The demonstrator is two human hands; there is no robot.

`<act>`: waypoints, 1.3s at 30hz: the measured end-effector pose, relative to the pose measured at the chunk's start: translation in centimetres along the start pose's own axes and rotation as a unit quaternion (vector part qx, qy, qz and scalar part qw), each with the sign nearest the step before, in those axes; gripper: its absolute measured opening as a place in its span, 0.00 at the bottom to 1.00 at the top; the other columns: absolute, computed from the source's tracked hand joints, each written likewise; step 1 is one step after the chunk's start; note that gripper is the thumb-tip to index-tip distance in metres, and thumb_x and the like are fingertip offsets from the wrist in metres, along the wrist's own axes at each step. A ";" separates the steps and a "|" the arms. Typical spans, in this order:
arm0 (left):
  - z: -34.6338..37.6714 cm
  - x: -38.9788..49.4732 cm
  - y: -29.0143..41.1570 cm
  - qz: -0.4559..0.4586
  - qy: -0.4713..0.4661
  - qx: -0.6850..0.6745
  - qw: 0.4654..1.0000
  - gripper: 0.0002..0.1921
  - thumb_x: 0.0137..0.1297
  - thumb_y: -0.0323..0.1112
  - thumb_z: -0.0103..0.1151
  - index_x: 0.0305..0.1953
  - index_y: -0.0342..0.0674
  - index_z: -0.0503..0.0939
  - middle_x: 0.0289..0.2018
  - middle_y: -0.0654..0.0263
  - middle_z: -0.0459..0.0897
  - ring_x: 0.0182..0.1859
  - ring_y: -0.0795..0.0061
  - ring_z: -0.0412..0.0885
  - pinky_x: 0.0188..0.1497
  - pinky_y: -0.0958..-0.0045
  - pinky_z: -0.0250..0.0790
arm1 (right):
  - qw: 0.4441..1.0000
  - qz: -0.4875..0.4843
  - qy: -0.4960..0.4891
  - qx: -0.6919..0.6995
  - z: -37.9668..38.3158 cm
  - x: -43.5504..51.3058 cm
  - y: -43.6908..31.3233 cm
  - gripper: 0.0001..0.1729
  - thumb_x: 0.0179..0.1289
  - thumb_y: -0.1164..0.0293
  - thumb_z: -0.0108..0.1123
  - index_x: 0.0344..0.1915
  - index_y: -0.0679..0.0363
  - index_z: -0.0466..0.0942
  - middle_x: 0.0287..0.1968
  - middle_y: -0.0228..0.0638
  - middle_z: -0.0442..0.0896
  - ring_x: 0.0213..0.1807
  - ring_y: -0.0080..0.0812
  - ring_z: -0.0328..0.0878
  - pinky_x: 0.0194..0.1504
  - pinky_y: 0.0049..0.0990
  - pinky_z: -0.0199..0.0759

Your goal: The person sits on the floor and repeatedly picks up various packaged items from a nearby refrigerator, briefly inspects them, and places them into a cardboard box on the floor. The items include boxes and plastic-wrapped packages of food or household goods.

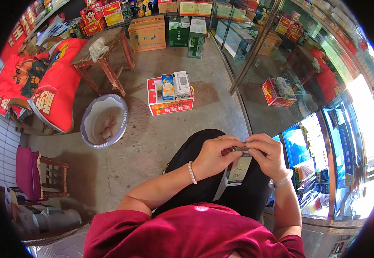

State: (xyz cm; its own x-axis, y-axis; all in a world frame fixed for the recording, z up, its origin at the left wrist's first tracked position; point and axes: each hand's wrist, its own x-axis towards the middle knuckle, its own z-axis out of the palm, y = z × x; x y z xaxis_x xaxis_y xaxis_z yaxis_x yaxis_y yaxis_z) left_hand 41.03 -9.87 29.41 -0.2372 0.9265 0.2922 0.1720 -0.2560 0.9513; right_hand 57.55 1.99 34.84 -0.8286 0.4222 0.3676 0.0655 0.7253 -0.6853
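Note:
A slim carton [239, 169] with a pale side and a dark bottom edge stands upright over my lap. My left hand [217, 154] pinches its top end from the left, thumb and fingers at the rim. From the other side my right hand [266, 153] grips the same end with its fingertips. The carton's top flaps sit between the fingers and are partly hidden by them. Farther ahead on the floor is a red printed box [171, 106] with several small cartons on it, among them a blue and orange carton [168, 87] and a white carton [182, 83].
A basin [125, 111] with water and sodden lumps stands left of the red box. Behind it is a worn wooden stool [91, 53] bearing a crumpled cloth. A glass display case [283, 106] runs close along my right. Cardboard boxes [147, 34] line the far end.

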 end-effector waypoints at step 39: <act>-5.1 5.2 -5.5 -0.053 0.154 -0.224 0.961 0.46 0.61 0.21 0.61 0.74 0.44 0.42 0.52 0.58 0.76 0.51 0.69 0.79 0.53 0.67 0.73 | 0.855 0.279 0.036 0.435 8.1 1.7 4.8 0.23 0.67 0.77 0.54 0.62 0.70 0.69 0.42 0.41 0.82 0.32 0.27 0.81 0.28 0.22 0.77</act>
State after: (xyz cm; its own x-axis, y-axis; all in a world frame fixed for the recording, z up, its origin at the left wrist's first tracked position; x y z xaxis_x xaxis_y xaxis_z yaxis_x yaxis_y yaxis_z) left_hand 33.97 -5.07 26.17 -0.5146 0.8456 0.1418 -0.2802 -0.3221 0.9043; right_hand 51.96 1.82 27.08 -0.7643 0.6265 -0.1530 -0.0253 -0.2663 -0.9636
